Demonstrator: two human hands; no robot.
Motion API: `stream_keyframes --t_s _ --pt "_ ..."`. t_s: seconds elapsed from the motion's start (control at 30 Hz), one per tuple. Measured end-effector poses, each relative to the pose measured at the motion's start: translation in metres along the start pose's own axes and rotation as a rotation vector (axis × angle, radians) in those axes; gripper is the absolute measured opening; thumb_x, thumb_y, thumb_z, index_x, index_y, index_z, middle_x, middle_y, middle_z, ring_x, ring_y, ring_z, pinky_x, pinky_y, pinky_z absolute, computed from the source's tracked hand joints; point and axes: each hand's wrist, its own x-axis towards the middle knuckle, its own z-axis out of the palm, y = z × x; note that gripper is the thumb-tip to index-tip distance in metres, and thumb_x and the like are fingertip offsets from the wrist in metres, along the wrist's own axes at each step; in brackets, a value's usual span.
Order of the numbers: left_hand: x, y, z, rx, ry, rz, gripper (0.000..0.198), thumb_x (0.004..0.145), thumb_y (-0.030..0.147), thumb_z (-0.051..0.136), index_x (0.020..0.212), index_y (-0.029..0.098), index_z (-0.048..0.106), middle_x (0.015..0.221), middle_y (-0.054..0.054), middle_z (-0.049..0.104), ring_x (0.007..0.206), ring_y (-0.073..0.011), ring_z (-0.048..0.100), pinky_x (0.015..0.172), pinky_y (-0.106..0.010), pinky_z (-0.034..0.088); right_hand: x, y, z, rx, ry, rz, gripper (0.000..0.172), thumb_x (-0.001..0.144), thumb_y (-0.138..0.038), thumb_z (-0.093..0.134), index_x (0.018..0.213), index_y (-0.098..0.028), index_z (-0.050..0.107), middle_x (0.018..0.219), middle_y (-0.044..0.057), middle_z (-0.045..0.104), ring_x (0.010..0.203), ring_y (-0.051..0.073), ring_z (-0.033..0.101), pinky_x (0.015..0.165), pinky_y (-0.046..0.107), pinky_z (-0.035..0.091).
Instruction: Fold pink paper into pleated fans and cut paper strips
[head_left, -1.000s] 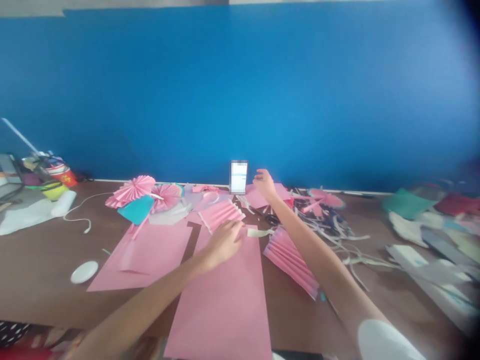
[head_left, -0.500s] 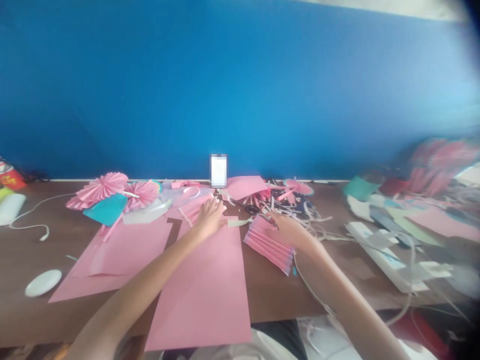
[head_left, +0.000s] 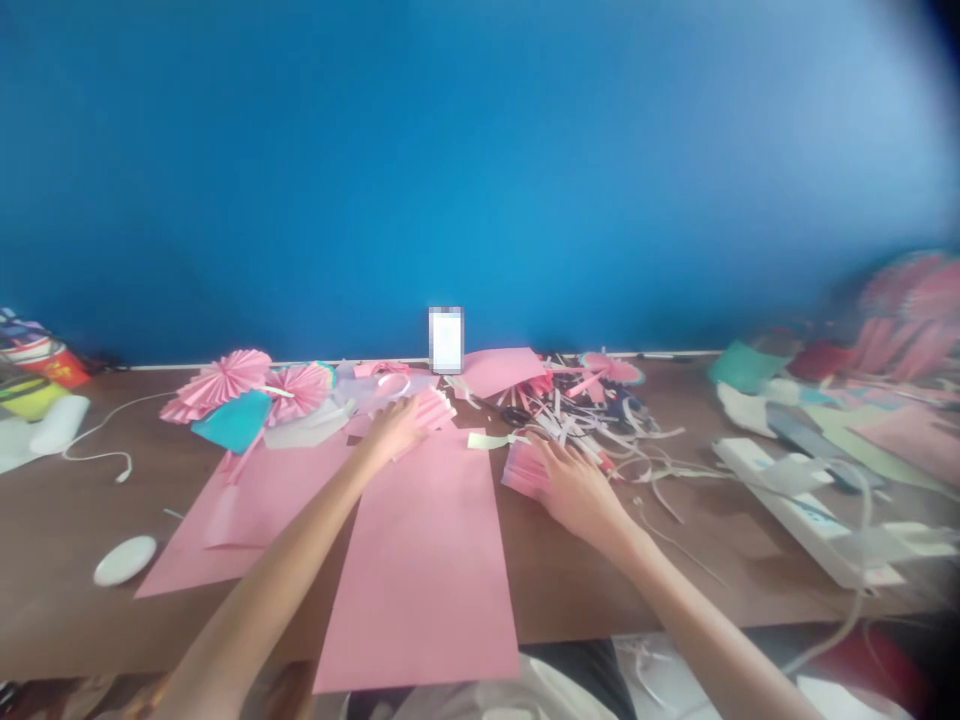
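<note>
Pressing palm-down with fingers spread and gripping nothing, the right hand covers a pleated pink paper strip. The strip lies on the desk just right of the large pink sheet, near that sheet's far right corner. The left hand reaches across the sheet's far edge onto a second pleated pink piece. Its fingers lie on the folds, but I cannot tell whether they pinch it. A small pale slip sits just beyond the sheet's far right corner. Farther right of the sheet spreads a heap of cut paper strips. Left of the sheet lie another pink sheet, a teal paper and pink paper rosettes.
</note>
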Motion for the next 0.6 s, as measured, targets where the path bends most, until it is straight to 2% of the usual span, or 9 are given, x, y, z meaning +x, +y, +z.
stream_keyframes --t_s 0.07,0.13,0.23,0.33,0.47,0.53,0.6 --pt "-0.001 0.000 -0.003 -0.014 0.014 -0.026 0.057 0.090 0.023 0.056 0.145 0.023 0.044 0.133 -0.017 0.065 0.117 -0.0370 0.064 0.091 -0.045 0.049 0.002 0.001 0.000 0.009 0.012 -0.033 0.077 0.075 -0.004 0.048 0.150 -0.023 0.045 0.136 0.011 0.064 0.123 0.031 0.061 0.102 0.040 0.044" --pt "-0.001 0.000 -0.008 -0.042 0.039 -0.045 0.048 0.091 0.018 0.051 0.139 0.023 0.050 0.125 -0.014 0.069 0.110 -0.0329 0.067 0.087 -0.040 0.050 0.005 0.003 -0.003 0.017 0.007 -0.024 0.069 0.076 -0.003 0.047 0.141 -0.025 0.056 0.127 0.009 0.070 0.113 0.029 0.067 0.092 0.036 0.049" --pt "0.003 -0.003 -0.018 -0.103 0.099 -0.103 0.038 0.092 0.019 0.049 0.129 0.019 0.055 0.119 -0.017 0.070 0.103 -0.0341 0.069 0.082 -0.039 0.049 0.010 0.005 -0.015 0.069 0.030 -0.007 0.060 0.079 -0.004 0.046 0.131 -0.027 0.065 0.123 0.005 0.073 0.105 0.027 0.070 0.081 0.032 0.050" --pt "0.010 0.000 -0.031 -0.210 0.171 -0.154 0.033 0.092 0.030 0.054 0.122 0.019 0.058 0.115 -0.017 0.070 0.102 -0.0361 0.068 0.082 -0.040 0.048 0.022 0.005 -0.037 0.202 0.106 -0.032 0.046 0.084 -0.011 0.048 0.122 -0.026 0.070 0.120 0.005 0.074 0.102 0.026 0.071 0.080 0.031 0.050" --pt "0.018 0.017 -0.037 -0.453 0.230 -0.175 0.031 0.092 0.044 0.050 0.104 0.018 0.061 0.100 -0.014 0.072 0.101 -0.0350 0.066 0.086 -0.041 0.047 0.061 0.002 -0.062 0.415 0.242 -0.038 0.035 0.082 -0.016 0.054 0.111 -0.020 0.072 0.097 0.005 0.078 0.077 0.020 0.068 0.071 0.028 0.047" --pt "0.022 0.027 -0.032 -0.617 0.233 -0.182 0.036 0.091 0.051 0.051 0.101 0.018 0.061 0.103 -0.014 0.072 0.103 -0.0337 0.065 0.089 -0.041 0.047 0.086 0.002 -0.065 0.506 0.285 -0.075 0.028 0.080 -0.018 0.055 0.100 -0.018 0.073 0.091 0.005 0.076 0.075 0.019 0.065 0.069 0.028 0.046" --pt "0.026 0.034 -0.021 -0.799 0.247 -0.218 0.040 0.090 0.052 0.051 0.107 0.018 0.062 0.116 -0.014 0.070 0.113 -0.0328 0.063 0.094 -0.041 0.047 0.109 0.002 -0.062 0.564 0.347 -0.023 0.031 0.074 -0.018 0.057 0.100 -0.016 0.074 0.092 0.006 0.075 0.074 0.019 0.064 0.068 0.028 0.045"
